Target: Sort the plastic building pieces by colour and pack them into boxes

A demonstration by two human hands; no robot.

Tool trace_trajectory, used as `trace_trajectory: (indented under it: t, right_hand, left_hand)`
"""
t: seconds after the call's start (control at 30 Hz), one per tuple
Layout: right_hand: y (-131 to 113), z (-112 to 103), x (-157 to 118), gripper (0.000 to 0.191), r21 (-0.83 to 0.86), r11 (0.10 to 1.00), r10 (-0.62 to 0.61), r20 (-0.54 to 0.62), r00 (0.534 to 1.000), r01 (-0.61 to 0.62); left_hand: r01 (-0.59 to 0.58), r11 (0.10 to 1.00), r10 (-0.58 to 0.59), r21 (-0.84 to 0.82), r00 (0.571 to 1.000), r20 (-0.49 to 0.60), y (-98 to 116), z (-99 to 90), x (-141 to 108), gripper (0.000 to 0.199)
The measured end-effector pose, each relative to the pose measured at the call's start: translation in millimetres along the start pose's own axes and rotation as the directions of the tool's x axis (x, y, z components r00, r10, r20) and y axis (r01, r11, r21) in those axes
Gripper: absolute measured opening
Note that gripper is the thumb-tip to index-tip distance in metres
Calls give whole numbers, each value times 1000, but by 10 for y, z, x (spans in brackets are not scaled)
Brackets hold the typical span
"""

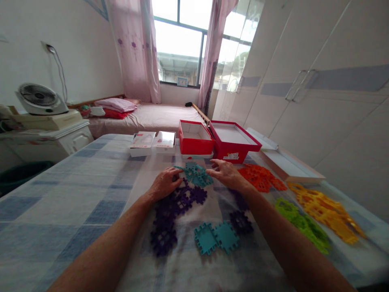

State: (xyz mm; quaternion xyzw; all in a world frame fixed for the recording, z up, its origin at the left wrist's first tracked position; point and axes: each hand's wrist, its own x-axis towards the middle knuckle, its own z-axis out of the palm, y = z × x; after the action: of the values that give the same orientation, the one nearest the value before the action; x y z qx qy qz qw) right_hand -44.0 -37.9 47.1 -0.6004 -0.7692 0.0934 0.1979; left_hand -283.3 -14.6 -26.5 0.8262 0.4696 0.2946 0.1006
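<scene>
A heap of teal toy pieces (197, 174) lies between my hands near the boxes. My left hand (166, 183) is at the heap's left edge, its fingers bent; what they may hold is too small to make out. My right hand (226, 173) reaches the heap's right side with fingers apart and nothing visible in them. Dark purple pieces (178, 202) are spread below and beside my left hand. Another purple piece (241, 222) lies by my right forearm. Two teal square pieces (216, 237) rest side by side nearer to me.
Orange (263, 177), yellow (330, 209) and green pieces (304, 225) lie in piles at the right. Behind stand a red box (196, 146), a darker red box (232, 152) and two small white boxes (140, 152). An open flat box (293, 166) lies at the right.
</scene>
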Motion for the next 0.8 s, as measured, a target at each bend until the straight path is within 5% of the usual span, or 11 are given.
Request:
trace_trajectory:
  t: [0.13,0.33,0.57,0.8]
  right_hand:
    - [119,-26,8,45,-109,993,42,-83,996,-51]
    - [515,34,-134,38,-294,942,187,53,981,-163]
    - [467,193,-139,30,-454,882,148,14,989,-125]
    - [472,210,-195,25,-417,907,84,45,996,-57]
  left_hand:
    - [30,999,-30,-13,1000,-2,-2,-7,-1,38]
    - [81,997,-81,-6,997,5,-7,0,-5,33]
    - [80,997,-80,3,997,5,-19,-12,0,32]
    - [-53,996,47,-67,995,-85,-50,27,-9,21]
